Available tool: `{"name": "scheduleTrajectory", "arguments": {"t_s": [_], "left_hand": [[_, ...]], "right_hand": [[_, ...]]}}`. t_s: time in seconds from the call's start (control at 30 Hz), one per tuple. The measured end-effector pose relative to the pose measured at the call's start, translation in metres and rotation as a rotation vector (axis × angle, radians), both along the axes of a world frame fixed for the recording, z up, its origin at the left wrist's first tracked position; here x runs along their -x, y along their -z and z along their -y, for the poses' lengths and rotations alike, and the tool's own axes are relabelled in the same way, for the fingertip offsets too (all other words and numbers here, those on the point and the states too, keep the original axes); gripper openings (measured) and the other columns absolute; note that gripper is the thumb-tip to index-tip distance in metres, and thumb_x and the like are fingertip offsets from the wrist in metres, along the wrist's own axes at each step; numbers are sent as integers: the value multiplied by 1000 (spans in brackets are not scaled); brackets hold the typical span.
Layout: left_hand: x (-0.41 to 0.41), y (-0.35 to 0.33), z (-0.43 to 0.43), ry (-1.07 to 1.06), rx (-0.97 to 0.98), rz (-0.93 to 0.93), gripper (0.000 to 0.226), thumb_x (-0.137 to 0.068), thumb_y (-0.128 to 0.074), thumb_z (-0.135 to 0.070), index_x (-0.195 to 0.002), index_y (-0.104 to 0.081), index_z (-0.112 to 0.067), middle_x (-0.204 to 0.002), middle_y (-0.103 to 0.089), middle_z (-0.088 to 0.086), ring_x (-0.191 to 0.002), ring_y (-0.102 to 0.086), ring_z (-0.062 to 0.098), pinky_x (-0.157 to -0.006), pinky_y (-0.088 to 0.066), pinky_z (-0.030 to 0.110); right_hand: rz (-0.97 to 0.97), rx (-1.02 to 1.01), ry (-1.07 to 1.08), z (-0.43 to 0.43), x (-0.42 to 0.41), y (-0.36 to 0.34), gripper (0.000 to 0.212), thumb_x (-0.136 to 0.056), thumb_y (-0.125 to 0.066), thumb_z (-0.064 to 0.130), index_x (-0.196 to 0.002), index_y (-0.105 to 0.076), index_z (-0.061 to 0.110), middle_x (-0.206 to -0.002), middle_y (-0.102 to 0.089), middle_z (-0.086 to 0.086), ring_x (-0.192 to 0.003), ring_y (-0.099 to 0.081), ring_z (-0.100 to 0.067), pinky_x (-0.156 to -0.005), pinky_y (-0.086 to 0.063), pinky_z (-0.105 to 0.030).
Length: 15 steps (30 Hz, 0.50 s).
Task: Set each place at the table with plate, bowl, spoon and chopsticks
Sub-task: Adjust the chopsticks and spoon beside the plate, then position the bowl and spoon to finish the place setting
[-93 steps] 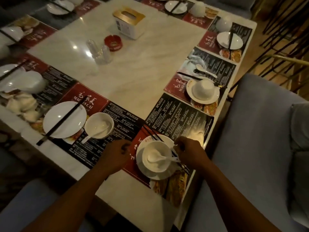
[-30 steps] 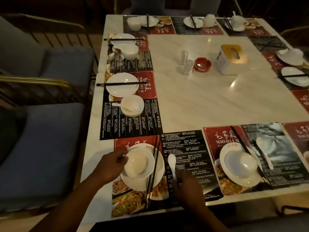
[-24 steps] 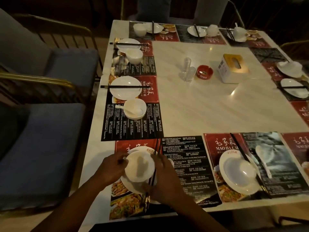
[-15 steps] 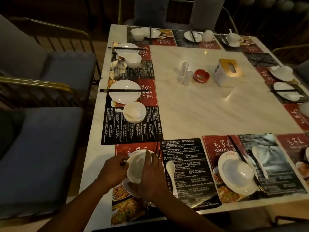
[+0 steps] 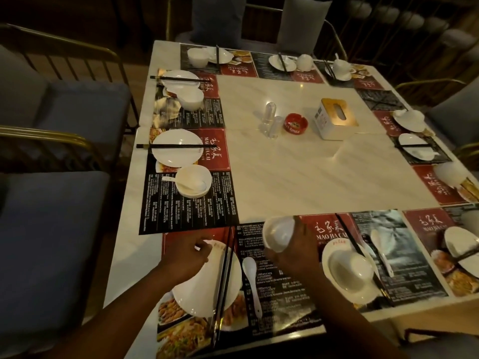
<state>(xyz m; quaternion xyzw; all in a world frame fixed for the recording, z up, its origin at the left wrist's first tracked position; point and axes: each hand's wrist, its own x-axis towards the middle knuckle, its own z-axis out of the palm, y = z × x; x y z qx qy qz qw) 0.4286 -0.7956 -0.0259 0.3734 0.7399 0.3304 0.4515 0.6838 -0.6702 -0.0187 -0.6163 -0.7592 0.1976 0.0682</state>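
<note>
My right hand holds a white bowl, tilted, above the black menu mat just right of the near-left plate. My left hand rests on the far rim of that white plate, fingers pinched at the edge. Dark chopsticks lie lengthwise across the plate's right side. A white spoon lies on the mat beside it. The neighbouring place to the right has a bowl upside down on its plate, with chopsticks and a spoon alongside.
Set places line the left edge: a plate with chopsticks and a bowl with spoon. In the table's middle stand a tissue box, a red ashtray and clear shakers. Blue cushioned chairs flank the left side.
My right hand has lifted the bowl off the near-left plate and carried it right and away, over the menu mat. My left hand stays at the plate's rim.
</note>
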Motion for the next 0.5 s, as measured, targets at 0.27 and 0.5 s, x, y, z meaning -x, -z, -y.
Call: {"name": "scheduleTrajectory", "arguments": {"t_s": [0.27,0.5], "left_hand": [[-17,17,-2,-108,103,-185,21,-93,-65,-23,-112,-65,-33,-105,-67,-10,-93,-68,13,-90,-58,39],[-31,20,17,-240,218,-255,20,-94,-63,-20,-111,-68,-27,-108,-69,-3,-91,-67,13,-89,-57,33]], "right_hand": [[14,17,-84,-58,-27,22,122,-54,-81,68,-148,-25,15,-139,-47,-14,-125,-46,-34,-102,-45,-49],[-10,13,-155,-69,-32,30,118,-52,-74,77,-145,-30,20,-136,-49,-14,-122,-47,-34,-97,-48,-49]]}}
